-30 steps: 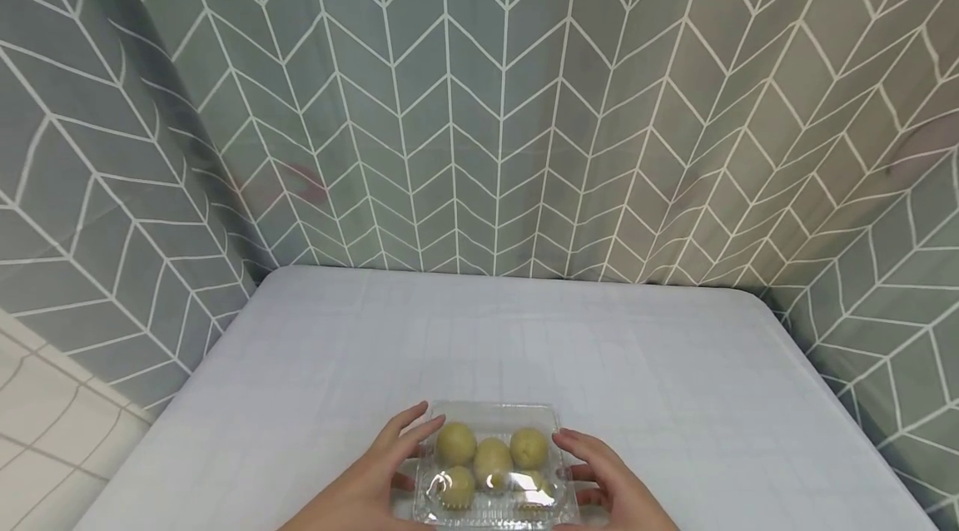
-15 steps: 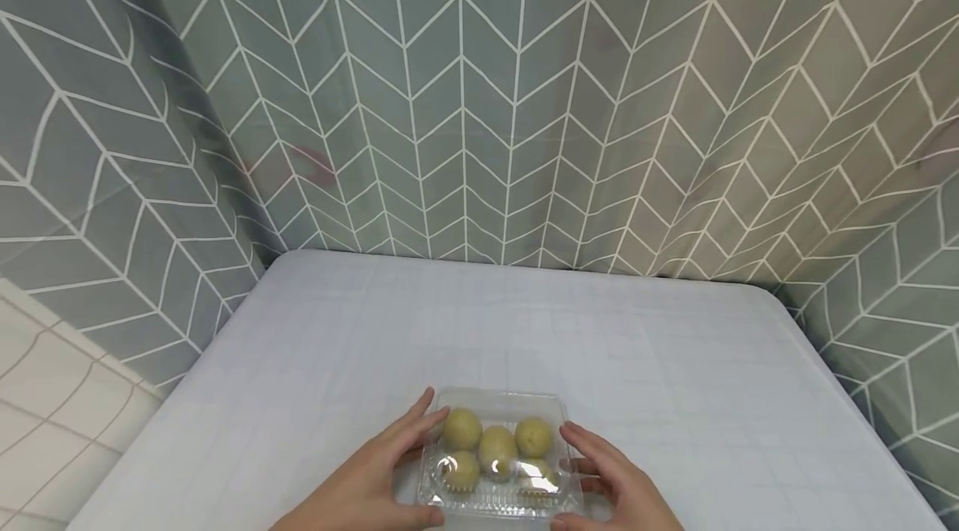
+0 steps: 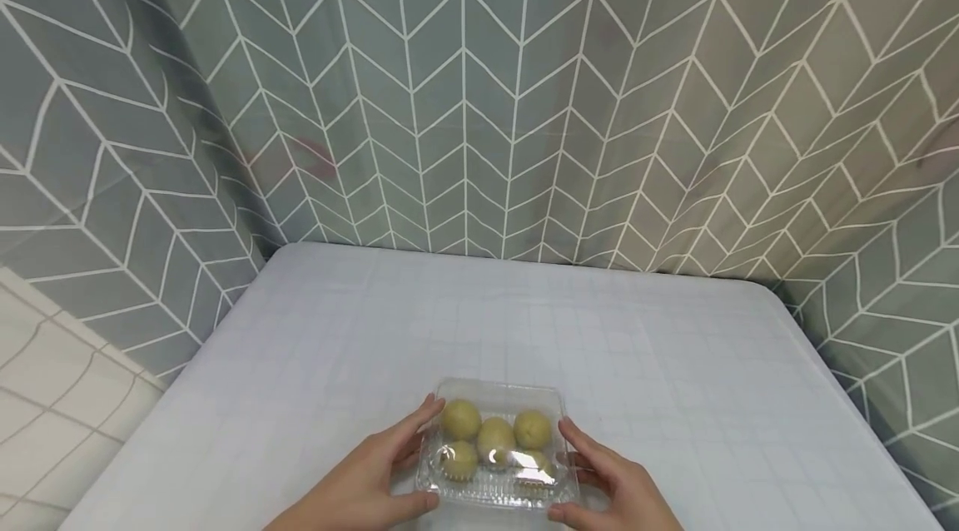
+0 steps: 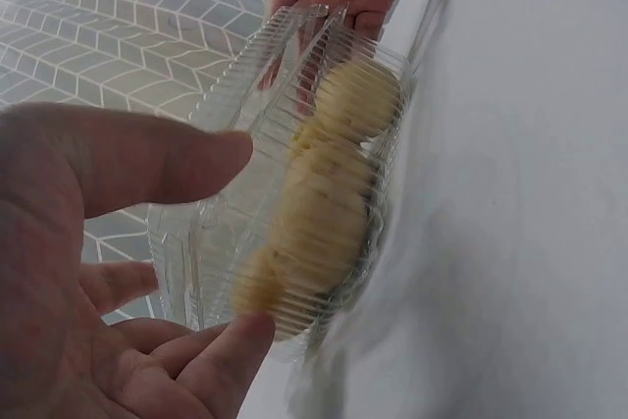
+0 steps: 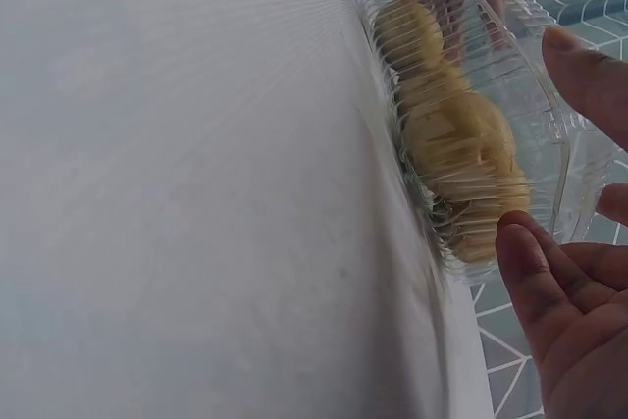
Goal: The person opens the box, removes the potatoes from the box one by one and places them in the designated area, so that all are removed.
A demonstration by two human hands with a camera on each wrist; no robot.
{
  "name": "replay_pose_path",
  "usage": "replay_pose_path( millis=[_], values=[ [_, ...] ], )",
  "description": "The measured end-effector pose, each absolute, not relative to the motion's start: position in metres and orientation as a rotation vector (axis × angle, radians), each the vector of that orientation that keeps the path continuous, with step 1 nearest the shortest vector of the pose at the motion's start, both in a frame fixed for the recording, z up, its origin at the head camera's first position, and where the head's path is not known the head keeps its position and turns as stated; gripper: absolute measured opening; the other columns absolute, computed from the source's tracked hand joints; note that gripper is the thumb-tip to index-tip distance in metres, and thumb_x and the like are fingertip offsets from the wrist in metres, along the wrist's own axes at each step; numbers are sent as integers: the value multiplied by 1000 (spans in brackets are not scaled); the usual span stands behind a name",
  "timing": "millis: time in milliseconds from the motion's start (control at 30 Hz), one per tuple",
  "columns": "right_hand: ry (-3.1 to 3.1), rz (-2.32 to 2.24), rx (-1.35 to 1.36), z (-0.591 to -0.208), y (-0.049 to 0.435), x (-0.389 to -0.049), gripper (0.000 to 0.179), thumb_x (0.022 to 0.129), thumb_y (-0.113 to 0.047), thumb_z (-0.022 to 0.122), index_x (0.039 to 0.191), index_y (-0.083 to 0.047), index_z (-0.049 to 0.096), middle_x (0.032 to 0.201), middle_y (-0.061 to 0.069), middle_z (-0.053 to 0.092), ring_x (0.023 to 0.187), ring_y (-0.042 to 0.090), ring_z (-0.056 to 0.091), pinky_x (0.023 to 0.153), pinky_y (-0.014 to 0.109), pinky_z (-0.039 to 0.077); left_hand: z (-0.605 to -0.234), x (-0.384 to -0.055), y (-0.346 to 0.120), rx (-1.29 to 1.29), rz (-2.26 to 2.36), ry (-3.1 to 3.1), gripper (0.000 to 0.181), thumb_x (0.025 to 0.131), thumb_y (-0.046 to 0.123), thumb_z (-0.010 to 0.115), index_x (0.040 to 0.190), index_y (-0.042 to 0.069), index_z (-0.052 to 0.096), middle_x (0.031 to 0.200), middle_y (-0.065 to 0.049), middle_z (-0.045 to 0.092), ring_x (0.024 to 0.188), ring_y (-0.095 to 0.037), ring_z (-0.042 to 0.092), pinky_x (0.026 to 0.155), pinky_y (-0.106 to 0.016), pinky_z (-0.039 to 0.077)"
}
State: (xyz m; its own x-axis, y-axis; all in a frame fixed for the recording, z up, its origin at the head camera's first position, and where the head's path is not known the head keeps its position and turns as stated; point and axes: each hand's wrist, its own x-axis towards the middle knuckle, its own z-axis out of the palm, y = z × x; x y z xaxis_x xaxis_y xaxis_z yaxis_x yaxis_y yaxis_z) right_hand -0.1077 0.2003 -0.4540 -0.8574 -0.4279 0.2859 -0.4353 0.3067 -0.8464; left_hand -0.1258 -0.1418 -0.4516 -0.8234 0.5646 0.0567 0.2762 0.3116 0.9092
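A clear plastic clamshell container (image 3: 509, 391) lies on the white-covered table near its front, lid closed. Inside sit several round, pale yellow pieces (image 3: 496, 441) whose kind does not show. My left hand (image 3: 367, 468) holds the container's left side, thumb at the front corner and fingers along the edge. On the opposite side, my right hand (image 3: 618, 489) holds it likewise, thumb at the front right corner. The left wrist view shows the container's ribbed wall (image 4: 324, 193) between thumb and fingers. In the right wrist view a right fingertip (image 5: 520, 237) presses at the ribbed side.
White cloth covers the table (image 3: 360, 331), which stretches out behind and beside the container. A grey curtain (image 3: 479, 98) with white chevron lines hangs along the back and both sides. Pale floor tiles (image 3: 52, 414) show at the lower left.
The view has tilted slightly downward, so table and container appear higher. My left fingers, spread a second ago, have drawn together at the container's edge. The container stays in about the same place.
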Motion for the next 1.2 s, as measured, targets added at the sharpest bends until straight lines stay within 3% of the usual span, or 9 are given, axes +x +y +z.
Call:
replay_pose_path(
  millis=[267, 567, 833, 967, 1200],
  values=[
    [-2571, 1639, 779, -452, 199, -107, 85, 77, -31, 85, 144, 4, 46, 144, 25, 44, 109, 18, 64, 85, 29, 54, -449, -126, -141, 798, 1490, 2368, 86, 93, 22, 70, 159, 8, 17, 158, -15, 24, 131, -31, 45, 99, -26, 42],
    [-2608, 1566, 761, -444, 203, -110, 80, 79, -31, 84, 146, -5, 48, 141, 22, 50, 106, 17, 65, 84, 29, 54, -446, -133, -145, 785, 1465, 2432, 77, 94, 35, 69, 157, 16, 29, 155, -7, 35, 123, -23, 55, 95, -28, 47],
    [-2664, 1322, 780, -428, 208, -119, 72, 83, -28, 82, 147, -19, 49, 144, 8, 49, 119, 18, 55, 80, 32, 56, -436, -145, -147, 786, 1357, 2643, 64, 94, 49, 64, 149, 22, 46, 154, -5, 38, 132, -21, 46, 92, -34, 51],
    [-2649, 1233, 770, -420, 207, -128, 64, 86, -25, 79, 144, -21, 53, 141, -3, 53, 121, 14, 55, 81, 31, 55, -433, -155, -147, 840, 1337, 2724, 56, 96, 45, 63, 145, 21, 53, 150, -1, 45, 131, -20, 47, 91, -33, 51],
    [-2567, 1065, 728, -412, 205, -153, 42, 93, -8, 70, 132, -20, 64, 114, -8, 67, 97, 6, 63, 77, 26, 55, -431, -178, -141, 850, 1427, 2790, 40, 97, 39, 63, 132, 20, 65, 130, 12, 61, 116, -11, 59, 90, -29, 51]
  ],
)
